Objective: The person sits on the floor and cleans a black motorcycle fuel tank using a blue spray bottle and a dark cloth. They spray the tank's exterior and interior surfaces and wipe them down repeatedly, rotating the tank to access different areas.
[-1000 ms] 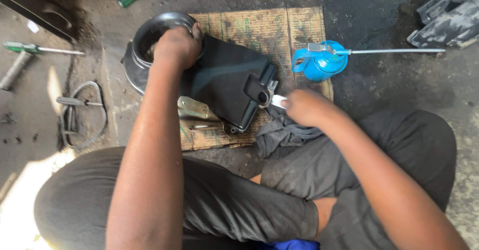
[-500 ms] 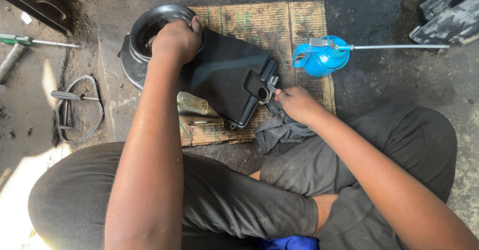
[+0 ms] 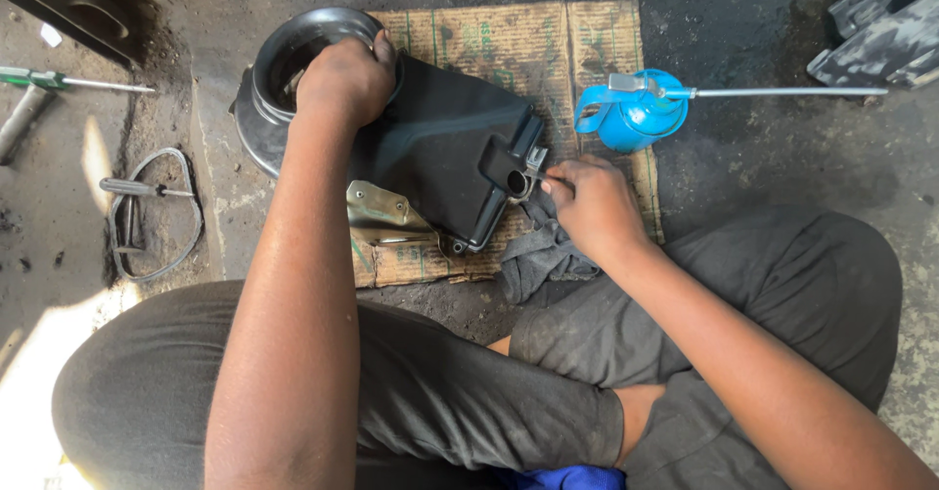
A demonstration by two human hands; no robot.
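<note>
On cardboard sheet: left hand clamped on black housing rim; right hand pinches small fitting at its port, over grey rag.

Housing under my left hand: the black housing looks like matt plastic, dusty and smooth.
Round end I grip: the ring looks like dark metal with a dull sheen on its rim.
Bracket: the bracket is bare sheet metal, scuffed, faintly shiny.
Near my right hand: the rag is grey cloth, crumpled and soft.
Mat: the cardboard is brown paper board, rough and stained.
Oil can: the oil can is glossy blue with a bright metal spout.
Floor: the floor is rough, greasy concrete.
</note>
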